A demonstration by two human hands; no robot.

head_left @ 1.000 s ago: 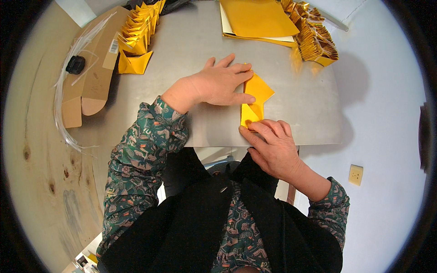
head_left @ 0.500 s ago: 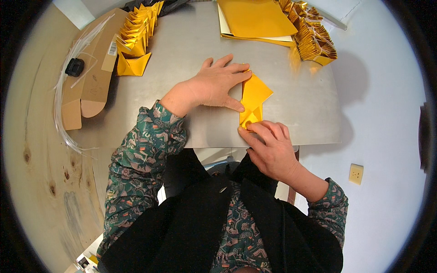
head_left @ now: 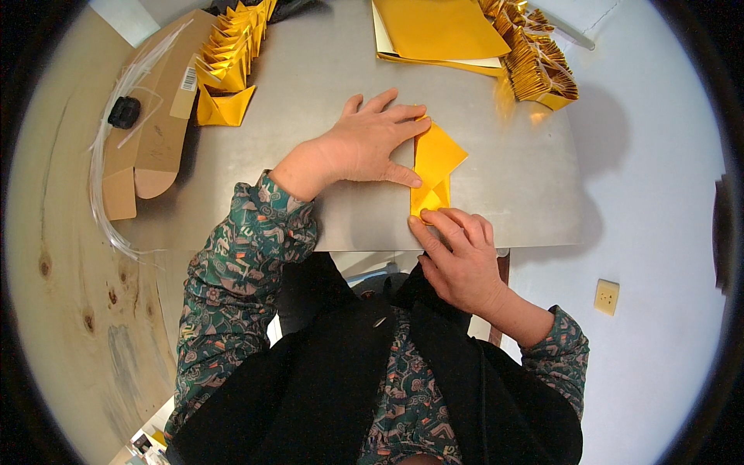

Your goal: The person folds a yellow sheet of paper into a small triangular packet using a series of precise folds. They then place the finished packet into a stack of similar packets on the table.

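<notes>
Centrally, on the grey metal worktop (head_left: 325, 70), the left hand (head_left: 364, 143) lies flat with fingers spread, pressing the left edge of the partly folded golden-yellow paper sheet (head_left: 435, 163). Below it, the right hand (head_left: 461, 260), fingers curled close together, presses down the sheet's near folded corner at the worktop's edge.

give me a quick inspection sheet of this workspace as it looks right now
surface: grey metal table, bare around the hands
job's things: folded yellow paper lying flat near the table's front edge
clutter: stack of yellow sheets at the far edge; rows of folded yellow pieces far left and far right; cardboard piece with a black object on it
hands: left hand flat, pressing the paper's left side; right hand pinching its near end
cables: clear plastic strands by the cardboard
surroundings: wooden board left; pale floor with a small square plate right
</notes>
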